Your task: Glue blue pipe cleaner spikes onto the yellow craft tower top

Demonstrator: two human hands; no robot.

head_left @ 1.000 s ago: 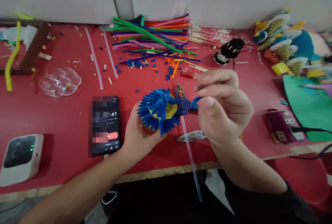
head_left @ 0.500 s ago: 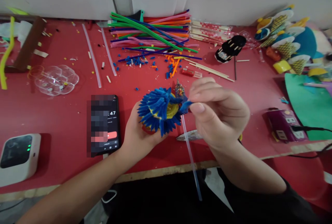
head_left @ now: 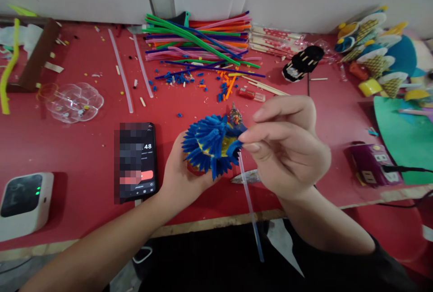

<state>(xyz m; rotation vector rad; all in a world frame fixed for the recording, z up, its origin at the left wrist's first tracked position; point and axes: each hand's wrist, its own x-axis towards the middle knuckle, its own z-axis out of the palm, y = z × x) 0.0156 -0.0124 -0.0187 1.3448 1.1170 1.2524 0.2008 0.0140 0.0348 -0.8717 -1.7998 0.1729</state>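
My left hand (head_left: 184, 168) is closed around the underside of a round, spiky piece made of blue and yellow pipe cleaners (head_left: 211, 136). At its right side my right hand (head_left: 287, 147) pinches a short, bent blue pipe cleaner piece (head_left: 233, 147) between thumb and forefinger, against the yellow part. Just beyond lies what looks like a hot glue gun, its crusted nozzle (head_left: 236, 115) pointing away from me and its body mostly hidden. A translucent glue stick (head_left: 249, 201) stretches from it towards me, past the table edge. Beneath my right hand, a pointed silvery object (head_left: 245, 177) is partly covered.
Coloured pipe cleaners (head_left: 199, 39) are heaped at the back, with blue and orange snippets in front. A phone (head_left: 137, 161) and a white device (head_left: 27, 206) lie left, near a clear flower-shaped tray (head_left: 74, 102). Rightward are a black fuzzy object (head_left: 302, 64) and a purple power socket (head_left: 374, 163).
My right hand has brought the blue pipe cleaner piece left and slightly down, onto the yellow part of the spiky piece. My left hand keeps its hold, and the view has shifted slightly.
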